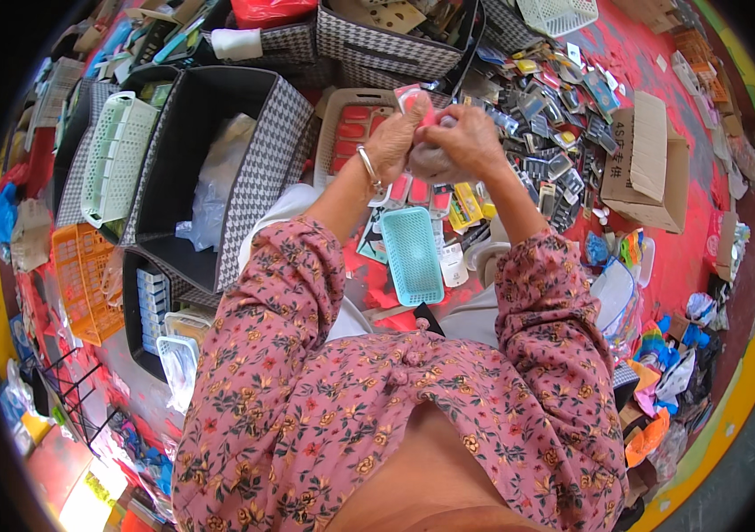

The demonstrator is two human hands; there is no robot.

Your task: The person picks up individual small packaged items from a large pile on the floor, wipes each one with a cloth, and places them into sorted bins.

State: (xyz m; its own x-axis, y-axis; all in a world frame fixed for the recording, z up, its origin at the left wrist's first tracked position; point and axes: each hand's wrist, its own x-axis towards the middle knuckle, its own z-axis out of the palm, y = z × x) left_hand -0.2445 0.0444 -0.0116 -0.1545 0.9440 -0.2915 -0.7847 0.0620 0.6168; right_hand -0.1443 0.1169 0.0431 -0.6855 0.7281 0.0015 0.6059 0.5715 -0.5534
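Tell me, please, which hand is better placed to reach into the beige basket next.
The left hand, I think: it is nearer the beige basket, while the right hand is farther right, at a greyish bundle.

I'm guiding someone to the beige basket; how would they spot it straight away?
Find the big open black box with checked sides, left of the person. Just right of its upper end, partly behind the left hand, is the beige basket. The red packs inside set it apart from the turquoise basket nearer the person.
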